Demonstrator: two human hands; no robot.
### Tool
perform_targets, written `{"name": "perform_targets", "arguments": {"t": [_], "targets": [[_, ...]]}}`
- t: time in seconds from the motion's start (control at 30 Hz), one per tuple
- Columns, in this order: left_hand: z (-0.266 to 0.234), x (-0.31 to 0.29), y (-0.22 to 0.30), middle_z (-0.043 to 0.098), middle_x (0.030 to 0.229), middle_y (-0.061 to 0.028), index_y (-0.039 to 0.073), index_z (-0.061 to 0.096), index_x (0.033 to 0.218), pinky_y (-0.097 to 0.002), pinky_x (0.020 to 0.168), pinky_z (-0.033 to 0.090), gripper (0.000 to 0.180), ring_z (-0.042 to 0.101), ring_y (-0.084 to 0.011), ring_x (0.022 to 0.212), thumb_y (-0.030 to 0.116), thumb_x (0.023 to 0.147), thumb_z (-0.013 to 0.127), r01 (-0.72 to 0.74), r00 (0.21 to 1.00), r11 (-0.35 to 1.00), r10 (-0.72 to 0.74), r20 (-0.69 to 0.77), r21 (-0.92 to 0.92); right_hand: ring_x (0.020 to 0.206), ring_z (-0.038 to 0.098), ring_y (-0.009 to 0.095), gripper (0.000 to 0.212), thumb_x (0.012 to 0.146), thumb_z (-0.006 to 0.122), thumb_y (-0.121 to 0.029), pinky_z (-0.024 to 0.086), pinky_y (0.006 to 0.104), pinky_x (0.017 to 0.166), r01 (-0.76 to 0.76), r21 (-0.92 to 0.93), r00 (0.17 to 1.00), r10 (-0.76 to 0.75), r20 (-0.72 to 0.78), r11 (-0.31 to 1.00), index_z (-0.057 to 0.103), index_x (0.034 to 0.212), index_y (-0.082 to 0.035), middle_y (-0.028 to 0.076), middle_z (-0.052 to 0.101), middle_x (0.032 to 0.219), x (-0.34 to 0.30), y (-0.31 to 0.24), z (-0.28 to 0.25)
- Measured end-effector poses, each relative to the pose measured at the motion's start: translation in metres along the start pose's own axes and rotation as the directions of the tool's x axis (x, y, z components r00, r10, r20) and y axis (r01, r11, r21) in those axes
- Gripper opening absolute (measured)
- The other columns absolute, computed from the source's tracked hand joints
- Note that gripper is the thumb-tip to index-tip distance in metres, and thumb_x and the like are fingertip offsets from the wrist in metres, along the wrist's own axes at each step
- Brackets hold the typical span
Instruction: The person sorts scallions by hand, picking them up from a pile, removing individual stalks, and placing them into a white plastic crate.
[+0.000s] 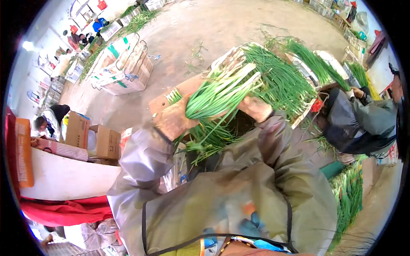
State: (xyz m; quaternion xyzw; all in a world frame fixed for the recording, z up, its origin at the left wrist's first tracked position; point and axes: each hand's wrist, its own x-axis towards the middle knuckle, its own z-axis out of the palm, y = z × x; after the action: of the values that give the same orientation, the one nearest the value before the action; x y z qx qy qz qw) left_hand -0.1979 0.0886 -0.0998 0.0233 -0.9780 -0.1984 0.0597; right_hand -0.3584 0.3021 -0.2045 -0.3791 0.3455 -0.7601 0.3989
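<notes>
A thick bunch of scallions (pixel 224 91) lies across my hands, white stalk ends toward the upper right and green leaves toward the left. My left hand (pixel 176 117) is closed around the leafy part. At the right, my right hand (pixel 256 109) is closed against the bunch's lower side; its fingertips are hidden by the stalks. Loose green leaves (pixel 211 136) hang below the bunch, in front of my body. Just beyond my right hand, a big pile of scallions (pixel 277 79) lies with its leaves toward me. A small tied bundle (pixel 173 97) rests on cardboard beyond my left hand.
White crates (pixel 124 70) stand on the floor at the far left. Cardboard boxes (pixel 106 143) sit on a white ledge to my left. At right, a seated co-worker (pixel 363 121) is beside more scallions (pixel 314 64). Another scallion heap (pixel 348 200) lies at lower right.
</notes>
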Motion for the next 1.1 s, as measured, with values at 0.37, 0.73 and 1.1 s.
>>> {"name": "perform_targets", "arguments": {"t": [0.37, 0.73, 1.1], "targets": [[0.026, -0.043, -0.011, 0.061, 0.092, -0.0175, 0.012, 0.032, 0.133, -0.0378, 0.068, 0.049, 0.078, 0.062, -0.0331, 0.078, 0.017, 0.064, 0.068, 0.028, 0.970, 0.981, 0.020, -0.242, 0.190, 0.112, 0.046, 0.021, 0.064, 0.084, 0.050, -0.049, 0.036, 0.0353, 0.096, 0.093, -0.253, 0.996, -0.092, 0.018, 0.963, 0.039, 0.126, -0.001, 0.012, 0.049, 0.122, -0.011, 0.054, 0.048], [0.029, -0.080, 0.017, 0.059, 0.093, -0.0217, 0.013, 0.030, 0.133, -0.0428, 0.071, 0.046, 0.081, 0.058, -0.0381, 0.085, 0.020, 0.062, 0.068, 0.218, 0.931, 0.957, -0.262, 0.253, 0.192, 0.077, 0.058, 0.016, 0.053, 0.082, 0.060, -0.036, 0.049, 0.0305, 0.071, 0.075, 0.586, 0.997, -0.058, -0.048, 0.807, 0.047, 0.121, -0.003, 0.006, 0.060, 0.089, 0.028, -0.003, 0.044], [0.059, -0.148, -0.028, 0.057, 0.104, -0.0086, 0.004, 0.041, 0.125, -0.0314, 0.082, 0.044, 0.071, 0.055, -0.0207, 0.093, 0.009, 0.062, 0.073, 0.496, 0.865, 0.352, -0.127, 0.485, -0.794, 0.050, 0.039, 0.003, 0.030, 0.079, 0.064, -0.029, 0.034, 0.0200, 0.043, 0.167, -0.231, 0.831, -0.263, -0.490, 0.959, 0.054, 0.099, -0.010, -0.008, 0.043, 0.064, -0.010, -0.086, -0.007]]}}
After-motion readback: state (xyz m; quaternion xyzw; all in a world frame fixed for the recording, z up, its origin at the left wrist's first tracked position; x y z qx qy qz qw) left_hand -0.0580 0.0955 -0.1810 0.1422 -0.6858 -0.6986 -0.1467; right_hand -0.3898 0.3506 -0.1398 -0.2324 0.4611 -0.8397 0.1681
